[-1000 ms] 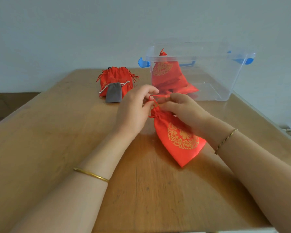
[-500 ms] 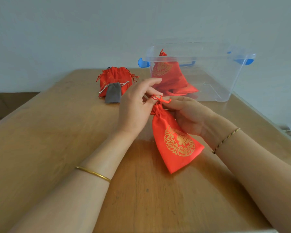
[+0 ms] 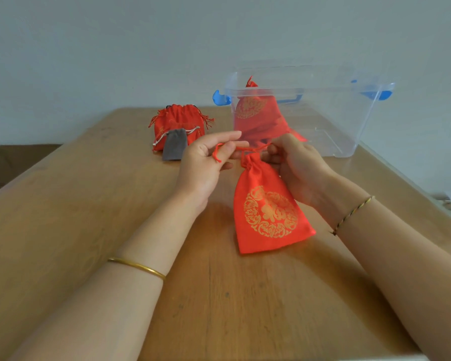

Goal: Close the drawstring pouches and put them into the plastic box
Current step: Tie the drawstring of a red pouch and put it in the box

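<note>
Left fingers: thumb and a middle fingertip pinched on one end of the red cord; forefinger straight and free.
Right fingers: curled, pinched on the other end of the cord, just beside the gathered neck.
Left hand: raised off the table, palm turned partly up.
Right hand: raised likewise, just behind the top of the held pouch.
Cord: stretched nearly level between the two pinches; judged taut.
Held pouch: red with a gold emblem, hanging between the hands; neck bunched tight; bottom edge touching the table or just clear of it, cannot tell which.
Plastic box: clear, open-topped, at the far right of the table; boxed pouch, red, already inside.
Waiting: back pouch, red, with grey pouch against its front, well apart from the hands.
Progress: judged partway. Held pouch closed or nearly so, not yet boxed; two more left to close and box.
</note>
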A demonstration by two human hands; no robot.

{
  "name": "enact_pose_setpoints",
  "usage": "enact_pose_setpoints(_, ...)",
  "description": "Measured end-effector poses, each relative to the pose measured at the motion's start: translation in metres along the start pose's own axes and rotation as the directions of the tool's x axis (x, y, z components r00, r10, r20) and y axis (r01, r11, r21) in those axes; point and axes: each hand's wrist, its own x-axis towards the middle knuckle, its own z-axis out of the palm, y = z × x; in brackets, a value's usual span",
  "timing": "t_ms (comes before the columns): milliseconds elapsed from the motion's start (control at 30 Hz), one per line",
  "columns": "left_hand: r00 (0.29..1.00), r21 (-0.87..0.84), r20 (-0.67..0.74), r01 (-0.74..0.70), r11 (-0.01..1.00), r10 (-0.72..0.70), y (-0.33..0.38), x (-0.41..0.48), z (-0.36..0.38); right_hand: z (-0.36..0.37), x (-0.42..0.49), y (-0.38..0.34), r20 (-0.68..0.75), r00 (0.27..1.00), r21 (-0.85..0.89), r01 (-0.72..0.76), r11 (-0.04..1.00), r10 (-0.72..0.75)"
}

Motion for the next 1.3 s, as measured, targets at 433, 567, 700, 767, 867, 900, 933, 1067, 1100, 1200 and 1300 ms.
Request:
enact_pose_setpoints(433,0.949,0.178,-0.201,0.278,0.944,-0.241,0.002,0.001,-0.007,-0.004,-0.007,-0.014,0.011,0.993,0.394,0.102,0.913,-0.116)
enact_pose_setpoints(567,0.934,-0.111,-0.214,0.269,0.957,-0.287,0.01,0.004,-0.003,-0.01,0.0,-0.005,-0.091,0.994,0.074,0.063,0.995,-0.057)
enact_pose_setpoints(700,0.948,-0.396,-0.03,0.279,0.875,-0.317,0.014,0.003,0.0,-0.006,-0.001,0.004,-0.049,0.996,-0.286,0.063,0.956,-0.08)
enact_pose_setpoints(767,0.933,-0.286,0.009,0.347,0.893,-0.36,0.011,0.002,-0.001,-0.004,-0.002,0.003,-0.053,0.988,-0.344,0.119,0.931,-0.146)
enact_pose_setpoints(867,0.906,-0.127,0.1,0.422,0.898,-0.412,0.006,-0.001,0.001,-0.003,-0.002,-0.001,-0.06,0.974,-0.356,0.186,0.916,-0.221)
enact_pose_setpoints(900,0.906,-0.072,0.111,0.418,0.906,-0.409,0.007,-0.003,0.003,-0.004,-0.002,-0.001,-0.063,0.968,-0.374,0.202,0.905,-0.242)
enact_pose_setpoints(933,0.91,-0.014,0.114,0.402,0.916,-0.397,0.007,-0.004,0.005,-0.004,-0.002,-0.002,-0.063,0.962,-0.408,0.219,0.886,-0.267)
enact_pose_setpoints(1067,0.928,0.179,0.156,0.311,0.933,-0.339,0.006,-0.009,0.011,0.001,-0.004,0.0,-0.021,0.93,-0.582,0.287,0.761,-0.366)
enact_pose_setpoints(1100,0.929,0.2,0.166,0.296,0.934,-0.33,0.005,-0.009,0.012,0.003,-0.004,0.001,-0.007,0.925,-0.596,0.302,0.744,-0.381)
enact_pose_setpoints(1200,0.936,0.207,0.159,0.281,0.937,-0.315,0.003,-0.008,0.012,0.008,-0.005,0.001,0.001,0.945,-0.513,0.282,0.81,-0.328)
enact_pose_setpoints(1300,0.931,0.133,0.149,0.316,0.939,-0.334,0.004,-0.007,0.011,0.007,-0.007,-0.002,-0.023,0.989,-0.383,0.126,0.915,-0.145)
